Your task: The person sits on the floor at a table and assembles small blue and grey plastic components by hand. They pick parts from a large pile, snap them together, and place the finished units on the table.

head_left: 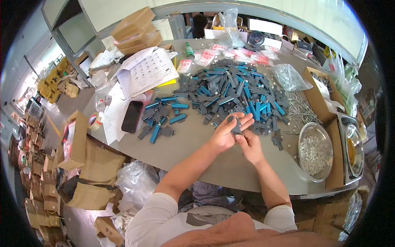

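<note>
Close to the front of the grey table, my left hand [223,138] holds a small dark grey part [235,128], its thumb curled over it and some fingers stretched out. My right hand [252,149] grips the lower end of the same part between thumb and fingers. The part resembles the dark pieces in the big pile [224,90] just beyond my hands, many of which carry blue strips. To the left lies a smaller group of the same blue and dark grey parts [155,132]. My fingers hide much of the held part.
On the right are a steel bowl of small whitish pieces [316,152], loose metal pins [302,108] and a cardboard box [321,92]. A phone [132,117], printed papers [150,72] and a tape roll [94,120] lie left. Plastic bags [288,77] and a small fan [256,38] stand farther back.
</note>
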Available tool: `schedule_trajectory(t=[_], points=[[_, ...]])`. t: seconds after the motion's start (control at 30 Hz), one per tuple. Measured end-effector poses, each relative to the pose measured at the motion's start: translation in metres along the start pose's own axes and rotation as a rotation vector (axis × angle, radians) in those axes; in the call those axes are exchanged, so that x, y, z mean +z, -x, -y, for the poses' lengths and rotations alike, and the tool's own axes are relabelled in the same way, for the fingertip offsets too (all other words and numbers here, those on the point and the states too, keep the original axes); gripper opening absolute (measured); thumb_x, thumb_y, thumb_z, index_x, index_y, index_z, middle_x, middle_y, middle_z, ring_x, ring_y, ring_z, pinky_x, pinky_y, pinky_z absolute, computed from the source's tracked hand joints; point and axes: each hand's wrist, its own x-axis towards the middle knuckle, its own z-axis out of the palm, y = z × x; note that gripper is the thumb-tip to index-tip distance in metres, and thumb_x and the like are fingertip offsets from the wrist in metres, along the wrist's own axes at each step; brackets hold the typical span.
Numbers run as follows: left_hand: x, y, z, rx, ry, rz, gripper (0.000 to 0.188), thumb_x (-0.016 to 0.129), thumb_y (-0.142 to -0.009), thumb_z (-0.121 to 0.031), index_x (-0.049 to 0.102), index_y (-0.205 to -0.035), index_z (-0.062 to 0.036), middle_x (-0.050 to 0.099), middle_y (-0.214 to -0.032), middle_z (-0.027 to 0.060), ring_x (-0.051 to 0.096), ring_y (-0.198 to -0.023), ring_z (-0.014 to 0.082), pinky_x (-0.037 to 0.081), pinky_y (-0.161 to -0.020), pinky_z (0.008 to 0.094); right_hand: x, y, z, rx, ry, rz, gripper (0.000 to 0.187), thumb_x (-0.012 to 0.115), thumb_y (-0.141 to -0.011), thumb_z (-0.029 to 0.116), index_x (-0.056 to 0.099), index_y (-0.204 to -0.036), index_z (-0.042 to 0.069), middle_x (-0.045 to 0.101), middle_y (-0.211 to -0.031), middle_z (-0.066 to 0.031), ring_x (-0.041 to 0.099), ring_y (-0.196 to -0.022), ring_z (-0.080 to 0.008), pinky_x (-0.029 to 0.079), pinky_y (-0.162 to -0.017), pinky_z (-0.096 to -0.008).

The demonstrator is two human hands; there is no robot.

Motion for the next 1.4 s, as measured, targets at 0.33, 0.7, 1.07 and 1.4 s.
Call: schedule_trajectory(t=[0.33,0.7,1.07,1.4], points=[[0.0,-0.001,-0.006,-0.042,-0.085,-0.103,0.024,0.049,-0.098,-0.024,0.05,-0.116,-0.0083,0.061,-0.109,0.0148,0.061,-0.097,0.0239,0.05,-0.082,0.0368,0.007,-0.004,-0.018,-0.141,-0.055,-0.052,0.028,0.06,-0.09,0.021,0.054,-0.074,-0.002,0.049,-0.062,-0.0101,0.047,-0.057,-0.017,0.04,-0.054,-0.0323],[-0.096,0.054,-0.208,0.128,-2.534,-0.921,0.049,0.063,-0.082,-0.029,0.049,-0.124,-0.0089,0.049,-0.118,0.0203,0.048,-0.107,0.0398,0.042,-0.088,0.0505,0.009,-0.003,0.005,-0.167,0.376,-0.046,0.026,0.063,-0.086,0.022,0.058,-0.075,0.0,0.054,-0.068,-0.0166,0.055,-0.06,-0.0348,0.043,-0.054,-0.0404],[-0.137,-0.007,-0.182,-0.225,-2.601,-0.676,0.05,0.052,-0.087,-0.028,0.047,-0.129,-0.0005,0.049,-0.129,0.0199,0.046,-0.119,0.0367,0.036,-0.098,0.0492,0.011,-0.005,-0.002,-0.214,0.434,0.007,0.02,0.066,-0.083,0.018,0.059,-0.076,0.001,0.057,-0.073,-0.0164,0.057,-0.065,-0.0363,0.046,-0.057,-0.0414],[-0.198,-0.105,-0.19,-0.406,-2.033,-0.879,0.067,0.03,-0.093,-0.06,0.026,-0.147,-0.0207,0.011,-0.155,0.0118,0.01,-0.141,0.0387,0.017,-0.11,0.059,0.014,-0.006,-0.007,-0.317,0.444,0.074,0.012,0.068,-0.079,0.014,0.062,-0.077,0.003,0.061,-0.077,-0.014,0.061,-0.07,-0.0343,0.05,-0.061,-0.0409]])
